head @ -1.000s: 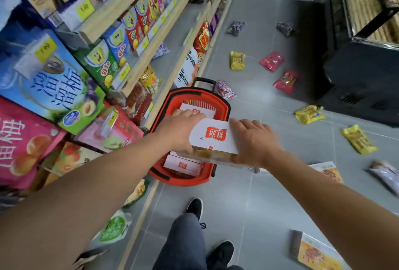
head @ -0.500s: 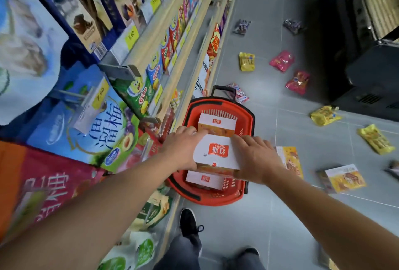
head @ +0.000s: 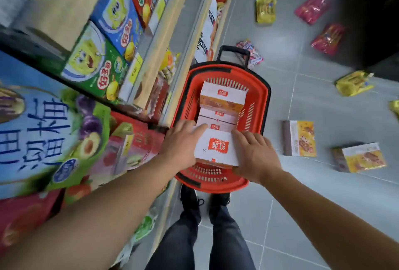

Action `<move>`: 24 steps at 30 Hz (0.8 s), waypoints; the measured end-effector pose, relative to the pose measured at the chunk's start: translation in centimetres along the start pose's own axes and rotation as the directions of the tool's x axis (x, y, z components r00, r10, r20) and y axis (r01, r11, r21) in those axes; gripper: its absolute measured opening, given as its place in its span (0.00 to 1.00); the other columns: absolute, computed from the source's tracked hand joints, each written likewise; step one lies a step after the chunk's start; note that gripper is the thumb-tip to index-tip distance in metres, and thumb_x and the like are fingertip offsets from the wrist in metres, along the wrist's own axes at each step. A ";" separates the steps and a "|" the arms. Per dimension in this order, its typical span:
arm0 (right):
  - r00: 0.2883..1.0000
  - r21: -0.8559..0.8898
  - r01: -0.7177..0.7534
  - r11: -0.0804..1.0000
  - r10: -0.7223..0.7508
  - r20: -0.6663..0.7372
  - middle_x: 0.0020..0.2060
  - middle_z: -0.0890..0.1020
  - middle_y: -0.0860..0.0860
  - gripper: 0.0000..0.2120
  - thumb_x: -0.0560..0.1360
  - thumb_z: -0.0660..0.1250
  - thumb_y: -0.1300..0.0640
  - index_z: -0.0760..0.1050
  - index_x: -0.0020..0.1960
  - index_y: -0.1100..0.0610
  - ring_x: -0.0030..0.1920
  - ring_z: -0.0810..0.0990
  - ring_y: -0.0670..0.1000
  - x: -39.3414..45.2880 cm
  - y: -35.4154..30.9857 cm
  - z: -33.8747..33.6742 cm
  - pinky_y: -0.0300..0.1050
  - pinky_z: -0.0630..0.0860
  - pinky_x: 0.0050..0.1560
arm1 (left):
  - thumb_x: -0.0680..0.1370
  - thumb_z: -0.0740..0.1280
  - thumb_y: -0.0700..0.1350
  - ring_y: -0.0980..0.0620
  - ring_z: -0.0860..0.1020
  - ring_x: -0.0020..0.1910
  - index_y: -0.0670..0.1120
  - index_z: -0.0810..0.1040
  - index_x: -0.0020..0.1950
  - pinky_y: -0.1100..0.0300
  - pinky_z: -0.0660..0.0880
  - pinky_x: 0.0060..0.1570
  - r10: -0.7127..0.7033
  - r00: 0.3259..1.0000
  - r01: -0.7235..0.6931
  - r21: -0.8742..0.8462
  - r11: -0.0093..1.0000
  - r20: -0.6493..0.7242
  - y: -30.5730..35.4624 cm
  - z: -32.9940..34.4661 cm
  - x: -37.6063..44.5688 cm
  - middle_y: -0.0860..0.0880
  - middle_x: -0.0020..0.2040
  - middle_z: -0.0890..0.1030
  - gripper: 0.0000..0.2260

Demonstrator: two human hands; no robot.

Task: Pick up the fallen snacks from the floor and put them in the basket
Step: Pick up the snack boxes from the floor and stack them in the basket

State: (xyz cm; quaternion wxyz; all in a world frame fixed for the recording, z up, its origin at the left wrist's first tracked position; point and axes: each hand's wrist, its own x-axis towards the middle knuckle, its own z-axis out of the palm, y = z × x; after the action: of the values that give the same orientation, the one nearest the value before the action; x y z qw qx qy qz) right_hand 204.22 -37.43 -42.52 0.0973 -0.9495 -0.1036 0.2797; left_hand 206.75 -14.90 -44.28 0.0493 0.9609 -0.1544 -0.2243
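You've got the box (head: pixel 217 148) clamped btwn both hands, left hand (head: pixel 181 140) and right hand (head: pixel 254 155) each curled on a side, just over the near end of the basket (head: pixel 264 97). Boxes already stacked inside, so if you let go tilted it prob slides off or tips out.

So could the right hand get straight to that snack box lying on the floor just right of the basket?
Probably not yet: the right hand and the left hand hold a white box over the red basket. Once freed, bare floor leaves the way to the snack box open.
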 end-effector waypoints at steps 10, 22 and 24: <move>1.000 0.004 0.006 1.000 -0.006 -0.008 0.71 0.67 0.50 0.47 0.67 0.75 0.41 0.52 0.76 0.50 0.72 0.64 0.57 11.9 5.3 8.2 0.56 0.58 0.75 | 0.66 0.76 0.45 0.44 0.60 0.71 0.56 0.57 0.75 0.45 0.65 0.67 -0.078 0.997 0.078 -0.047 0.996 0.007 -2.1 10.6 10.9 0.49 0.68 0.66 0.43; 0.989 -0.059 -0.042 0.997 0.033 -0.141 0.69 0.68 0.53 0.46 0.66 0.77 0.46 0.55 0.76 0.52 0.71 0.63 0.59 27.0 10.5 17.6 0.56 0.55 0.76 | 0.67 0.74 0.43 0.42 0.54 0.75 0.57 0.57 0.75 0.43 0.58 0.71 -0.117 0.991 0.115 -0.034 0.993 -0.061 -6.0 21.3 25.9 0.48 0.71 0.63 0.42; 0.986 -0.076 -0.047 0.996 0.034 -0.163 0.70 0.67 0.53 0.46 0.67 0.76 0.45 0.54 0.77 0.51 0.72 0.63 0.60 28.8 10.9 18.8 0.58 0.54 0.77 | 0.67 0.74 0.43 0.41 0.54 0.76 0.57 0.56 0.76 0.43 0.56 0.73 -0.137 0.989 0.135 -0.028 0.990 -0.063 -6.6 22.5 27.4 0.48 0.73 0.62 0.42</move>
State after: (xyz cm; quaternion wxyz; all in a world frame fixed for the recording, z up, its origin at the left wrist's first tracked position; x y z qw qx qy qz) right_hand 219.04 -38.25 -75.34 0.0616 -0.9740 -0.0873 0.1996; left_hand 221.89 -17.92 -76.94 0.0501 0.9753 -0.0841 -0.1978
